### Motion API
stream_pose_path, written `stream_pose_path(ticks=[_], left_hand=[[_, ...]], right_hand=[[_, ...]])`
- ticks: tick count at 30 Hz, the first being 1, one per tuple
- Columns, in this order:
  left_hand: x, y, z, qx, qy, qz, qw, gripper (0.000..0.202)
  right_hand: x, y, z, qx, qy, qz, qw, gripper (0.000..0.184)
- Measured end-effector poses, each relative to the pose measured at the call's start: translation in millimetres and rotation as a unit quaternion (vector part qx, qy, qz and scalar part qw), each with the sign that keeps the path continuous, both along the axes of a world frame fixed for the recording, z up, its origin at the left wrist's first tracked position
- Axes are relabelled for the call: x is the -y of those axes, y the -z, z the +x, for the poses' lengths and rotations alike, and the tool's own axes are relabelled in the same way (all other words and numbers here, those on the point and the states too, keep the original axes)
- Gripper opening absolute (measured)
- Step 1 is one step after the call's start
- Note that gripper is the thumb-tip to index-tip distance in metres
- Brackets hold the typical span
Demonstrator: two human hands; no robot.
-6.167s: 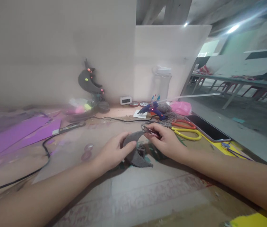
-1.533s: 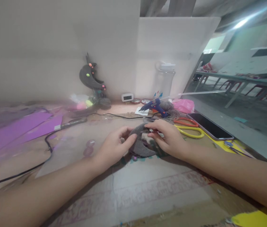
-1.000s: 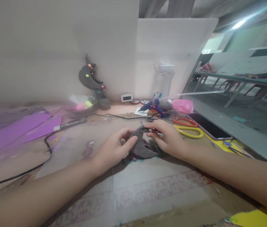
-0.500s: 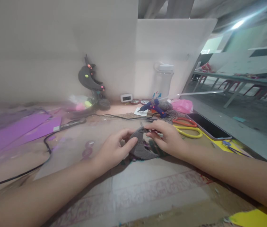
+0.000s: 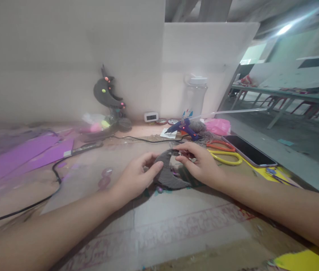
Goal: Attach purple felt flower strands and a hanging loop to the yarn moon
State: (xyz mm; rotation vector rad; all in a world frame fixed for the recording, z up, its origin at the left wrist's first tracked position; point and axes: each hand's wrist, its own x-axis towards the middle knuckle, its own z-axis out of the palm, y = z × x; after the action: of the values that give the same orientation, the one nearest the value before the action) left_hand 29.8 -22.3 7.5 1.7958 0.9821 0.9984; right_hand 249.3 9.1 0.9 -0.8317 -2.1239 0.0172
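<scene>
A grey yarn-wrapped crescent moon is held just over the table, its inner curve facing right. My left hand grips its outer left edge, thumb on the front face and the other fingers behind. At the upper tip, my right hand has thumb and fingers close together around the point; what exactly sits between them is hard to make out. Small purple beads show near the crescent's lower left edge and inner curve. A finished-looking grey crescent with coloured dots stands upright against the back wall.
Behind my hands lie a blue glue gun, grey yarn, a white digital clock and a clear bottle. To the right are yellow-handled scissors and a phone. Purple sheets and a black cord lie left.
The crescent has tilted a little so its front face shows more plainly. My right fingers have shifted slightly at its upper tip; my left hand keeps its hold.
</scene>
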Motion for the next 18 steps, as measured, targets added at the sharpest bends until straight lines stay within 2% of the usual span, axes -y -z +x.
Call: stream_pose_path(ticks=[4,10,18], left_hand=[[-2.2,0.8,1.2,0.044,-0.005,-0.04,0.998,0.028],[-0.1,-0.3,1.5,0.046,0.005,-0.042,0.998,0.032],[2.8,-2.4,-1.7,-0.027,-0.007,0.034,0.999,0.029]], right_hand=[[0.8,-1.5,-0.7,0.007,0.001,0.007,1.0,0.02],[0.3,-4.1,-0.6,0.043,-0.01,0.048,0.998,0.015],[0.5,-3.1,-0.3,0.046,-0.013,0.05,0.998,0.014]])
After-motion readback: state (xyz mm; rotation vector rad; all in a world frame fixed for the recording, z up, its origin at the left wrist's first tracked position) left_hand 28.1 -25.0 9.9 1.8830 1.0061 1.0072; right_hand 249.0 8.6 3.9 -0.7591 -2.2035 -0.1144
